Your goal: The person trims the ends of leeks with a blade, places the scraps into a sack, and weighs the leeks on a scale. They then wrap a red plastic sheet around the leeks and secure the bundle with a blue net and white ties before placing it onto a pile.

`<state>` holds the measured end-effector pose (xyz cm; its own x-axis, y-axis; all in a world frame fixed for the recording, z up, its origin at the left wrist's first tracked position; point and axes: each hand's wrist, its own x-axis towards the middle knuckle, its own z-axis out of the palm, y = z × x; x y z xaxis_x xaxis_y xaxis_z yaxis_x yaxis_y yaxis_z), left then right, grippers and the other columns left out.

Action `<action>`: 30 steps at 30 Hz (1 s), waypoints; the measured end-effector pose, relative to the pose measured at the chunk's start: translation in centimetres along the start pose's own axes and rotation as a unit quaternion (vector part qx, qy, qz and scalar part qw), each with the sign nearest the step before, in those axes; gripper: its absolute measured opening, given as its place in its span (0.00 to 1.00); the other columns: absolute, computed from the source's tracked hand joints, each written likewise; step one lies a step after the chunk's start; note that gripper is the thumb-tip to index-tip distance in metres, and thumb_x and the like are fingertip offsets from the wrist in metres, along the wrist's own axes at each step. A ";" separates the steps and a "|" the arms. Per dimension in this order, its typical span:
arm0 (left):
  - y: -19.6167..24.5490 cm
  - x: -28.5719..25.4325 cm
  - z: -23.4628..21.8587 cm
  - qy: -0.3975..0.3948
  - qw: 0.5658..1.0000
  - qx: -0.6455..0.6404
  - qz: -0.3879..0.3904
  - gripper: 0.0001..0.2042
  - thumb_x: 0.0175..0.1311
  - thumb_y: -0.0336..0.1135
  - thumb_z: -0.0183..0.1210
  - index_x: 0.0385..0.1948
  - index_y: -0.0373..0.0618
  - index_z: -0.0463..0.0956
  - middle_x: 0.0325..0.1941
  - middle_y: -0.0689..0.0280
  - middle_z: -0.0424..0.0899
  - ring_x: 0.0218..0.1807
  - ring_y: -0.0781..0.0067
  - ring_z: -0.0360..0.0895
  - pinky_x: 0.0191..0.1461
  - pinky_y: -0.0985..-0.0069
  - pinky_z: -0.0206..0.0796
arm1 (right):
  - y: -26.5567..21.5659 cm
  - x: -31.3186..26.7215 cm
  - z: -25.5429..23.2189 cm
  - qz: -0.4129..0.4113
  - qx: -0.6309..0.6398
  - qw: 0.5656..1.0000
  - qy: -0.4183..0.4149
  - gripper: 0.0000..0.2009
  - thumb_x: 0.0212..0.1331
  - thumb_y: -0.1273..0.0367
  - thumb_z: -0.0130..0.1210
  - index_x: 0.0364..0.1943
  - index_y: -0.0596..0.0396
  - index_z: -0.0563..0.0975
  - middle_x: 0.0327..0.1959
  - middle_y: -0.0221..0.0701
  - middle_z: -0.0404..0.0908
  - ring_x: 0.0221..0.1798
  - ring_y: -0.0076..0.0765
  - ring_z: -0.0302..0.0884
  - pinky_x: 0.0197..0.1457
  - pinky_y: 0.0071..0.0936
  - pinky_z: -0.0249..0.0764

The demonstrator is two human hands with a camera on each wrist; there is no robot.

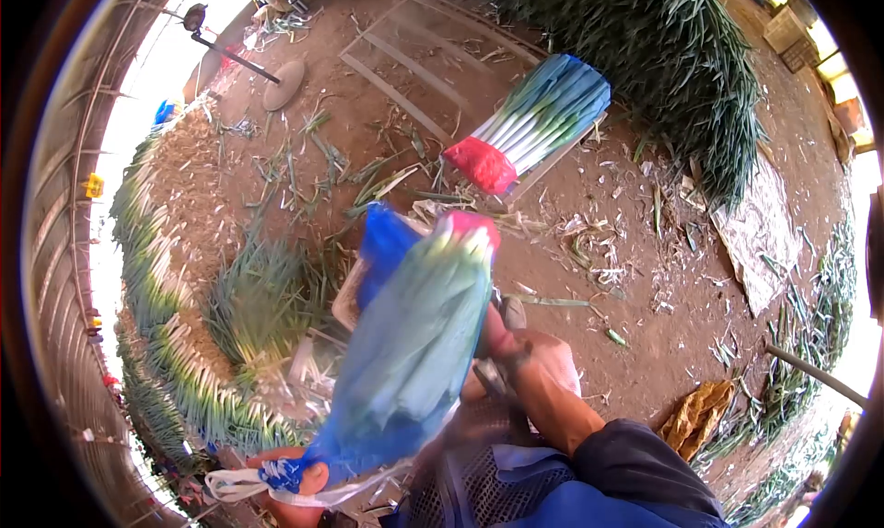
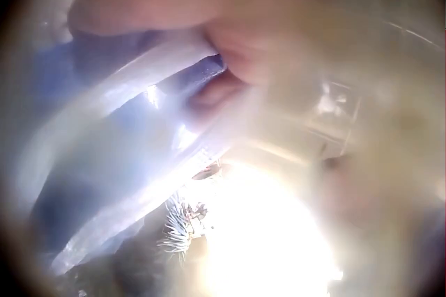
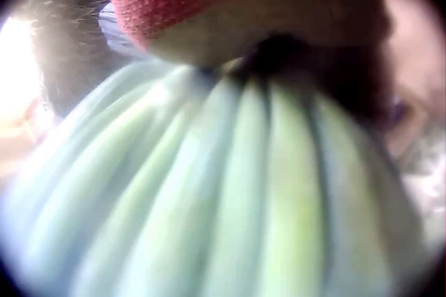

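Observation:
A bundle of green onions (image 1: 405, 335) in a clear blue plastic bag lies slanted across the front of the head view. Its pale root end, with a pink-red end piece (image 1: 476, 226), points away from me. At the leafy end my left hand (image 1: 299, 480) grips the gathered bag beside white strap loops (image 1: 235, 485). The left wrist view shows its fingers (image 2: 160, 1) close over the blue plastic. My right hand (image 1: 508, 341) is at the bundle's right side, its fingers largely hidden. Green stalks (image 3: 230, 192) fan out below red textured cloth (image 3: 157, 1) in the right wrist view.
Another green onion bundle (image 1: 543, 123) with a red end lies ahead on the dirt floor. A large leafy heap (image 1: 663, 58) stands behind it. More onions (image 1: 175, 344) line the left side. A round-based stand (image 1: 284, 86) and a brown crumpled sack (image 1: 697, 419) are also there.

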<state>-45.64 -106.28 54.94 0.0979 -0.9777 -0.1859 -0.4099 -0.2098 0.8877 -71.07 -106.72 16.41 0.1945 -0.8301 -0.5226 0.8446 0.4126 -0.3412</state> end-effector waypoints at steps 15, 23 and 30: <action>13.3 32.7 22.1 -0.569 0.755 0.080 0.317 0.27 0.52 0.54 0.68 0.53 0.52 0.79 0.28 0.65 0.77 0.28 0.61 0.75 0.31 0.62 0.62 | -16.3 21.3 6.5 -0.133 -0.122 0.964 0.196 0.40 0.57 0.57 0.65 0.72 0.59 0.63 0.69 0.41 0.71 0.69 0.48 0.70 0.76 0.40 0.63; 19.8 45.9 35.3 -0.440 0.840 0.059 0.312 0.13 0.40 0.35 0.79 0.25 0.42 0.84 0.23 0.61 0.85 0.24 0.66 0.83 0.31 0.73 0.73 | -26.1 23.5 -2.4 -0.087 -0.298 0.929 0.203 0.46 0.51 0.58 0.72 0.73 0.60 0.61 0.69 0.44 0.69 0.70 0.51 0.67 0.76 0.40 0.62; 21.2 51.4 42.7 -0.266 0.849 0.138 0.436 0.13 0.51 0.34 0.78 0.32 0.39 0.84 0.32 0.63 0.87 0.34 0.71 0.84 0.42 0.72 0.76 | -46.2 21.5 4.6 -0.371 -0.630 0.666 0.150 0.51 0.43 0.62 0.78 0.72 0.61 0.59 0.69 0.46 0.68 0.72 0.53 0.64 0.76 0.39 0.62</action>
<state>-88.04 -161.41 46.21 -0.7441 -0.6147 0.2617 -0.3210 0.6726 0.6668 -103.60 -145.40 24.53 -0.3107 -0.9466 0.0863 -0.4718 0.0748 -0.8785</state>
